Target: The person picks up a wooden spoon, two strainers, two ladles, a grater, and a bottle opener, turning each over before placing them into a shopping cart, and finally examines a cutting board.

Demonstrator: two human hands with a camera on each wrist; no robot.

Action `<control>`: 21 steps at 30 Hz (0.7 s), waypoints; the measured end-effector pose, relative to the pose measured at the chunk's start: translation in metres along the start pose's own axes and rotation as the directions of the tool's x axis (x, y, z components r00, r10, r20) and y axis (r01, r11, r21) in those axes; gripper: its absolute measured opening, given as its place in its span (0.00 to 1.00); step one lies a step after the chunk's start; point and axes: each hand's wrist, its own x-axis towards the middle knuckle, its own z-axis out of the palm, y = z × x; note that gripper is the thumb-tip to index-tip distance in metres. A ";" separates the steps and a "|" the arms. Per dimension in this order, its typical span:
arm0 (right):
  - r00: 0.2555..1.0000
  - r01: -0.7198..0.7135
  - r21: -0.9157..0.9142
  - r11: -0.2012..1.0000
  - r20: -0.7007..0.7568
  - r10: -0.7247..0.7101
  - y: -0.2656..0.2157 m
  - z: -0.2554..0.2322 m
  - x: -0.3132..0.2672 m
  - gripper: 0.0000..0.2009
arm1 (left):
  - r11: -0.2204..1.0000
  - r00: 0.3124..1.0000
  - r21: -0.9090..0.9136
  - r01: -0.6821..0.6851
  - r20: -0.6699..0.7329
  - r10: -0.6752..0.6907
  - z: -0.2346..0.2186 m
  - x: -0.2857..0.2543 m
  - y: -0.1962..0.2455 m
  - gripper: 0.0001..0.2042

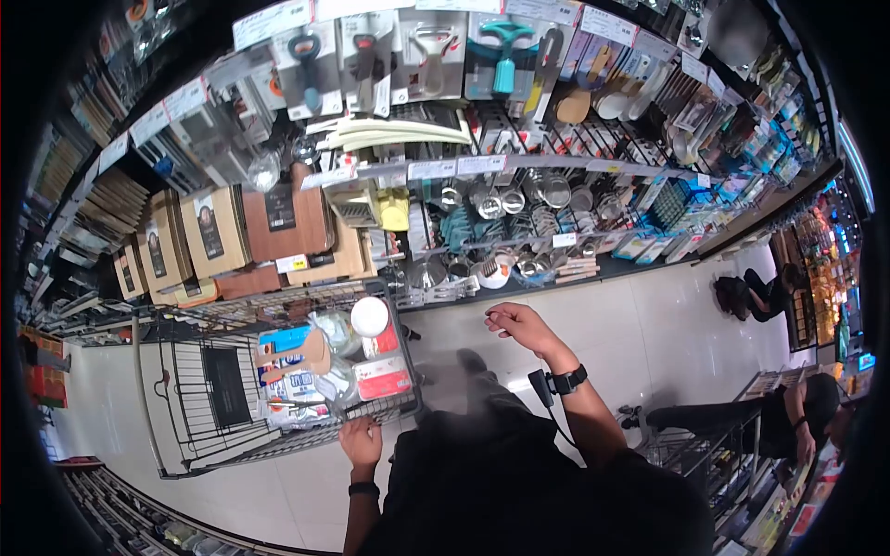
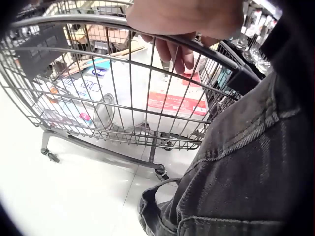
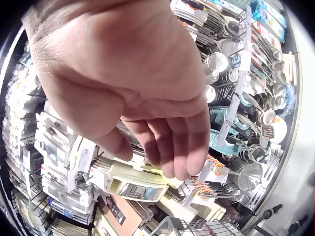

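My left hand (image 1: 362, 442) is at the near side of a metal shopping cart (image 1: 411, 398); in the left wrist view the hand (image 2: 189, 24) lies over the cart's top rail (image 2: 88, 18), its fingers hooked down inside. Within the cart are a white round-topped item (image 1: 370, 317), wooden utensils (image 1: 316, 352), a red and white package (image 1: 383, 378) and a blue and white pack (image 1: 295, 391). My right hand (image 1: 521, 329) hangs in the air before the shelves, empty, with loosely bent fingers. The right wrist view shows that hand (image 3: 142, 83) palm-side, in front of hanging kitchen tools.
Shelves hold cutting boards (image 1: 215, 232), packaged peelers (image 1: 431, 56) and strainers (image 1: 556, 190). A yellowish boxed grater (image 3: 138, 189) hangs below my right hand. At the right stands a person in dark clothes (image 1: 779, 422) beside another cart; someone else (image 1: 760, 292) is farther along the aisle.
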 end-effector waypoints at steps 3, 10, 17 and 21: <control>1.000 -0.016 0.094 0.995 0.012 0.015 0.008 -0.031 0.043 0.14 | 0.980 0.980 0.011 0.198 -0.003 -0.198 0.004 0.004 0.006 0.10; 0.984 0.014 0.151 0.988 -0.179 0.014 0.052 -0.096 0.169 0.11 | 0.927 0.938 0.149 0.345 -0.060 -0.340 0.012 0.016 0.023 0.10; 0.790 0.137 -0.433 0.891 -0.495 -0.362 0.075 -0.133 0.285 0.25 | 0.866 0.818 0.130 0.483 -0.420 -0.393 0.019 0.004 0.076 0.29; 0.765 0.101 -0.365 0.926 -0.567 -0.307 0.073 -0.133 0.327 0.35 | 0.780 0.727 0.101 0.618 -0.452 -0.517 0.024 -0.033 0.099 0.35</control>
